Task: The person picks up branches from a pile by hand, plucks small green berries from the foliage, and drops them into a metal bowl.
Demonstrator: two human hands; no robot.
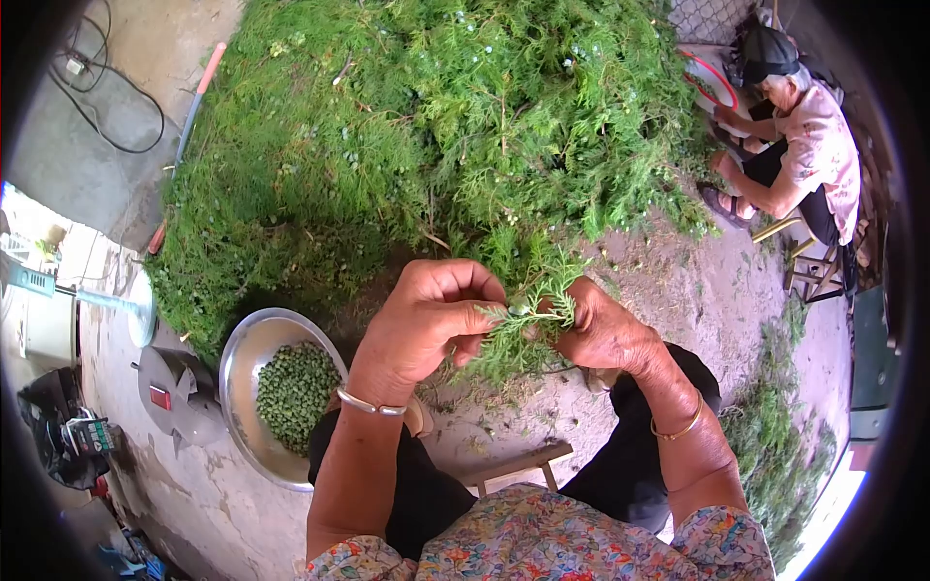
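Your right hand (605, 327) has its fingers closed on a leafy sprig (557, 290), which slants from two to eight o'clock. Its round green cone (519, 305) lies at three o'clock from your nearer left hand (426, 318), whose thumb and forefinger almost meet beside it; whether they grip it, you cannot tell. The metal bowl (242, 380) sits at eight.

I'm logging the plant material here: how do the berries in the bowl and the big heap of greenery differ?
The berries are small and rounded; the heap is feathery, leafy sprays. The berries sit in a metal bowl; the heap lies loose on the ground. The heap is far larger than the berry pile. Both are green.
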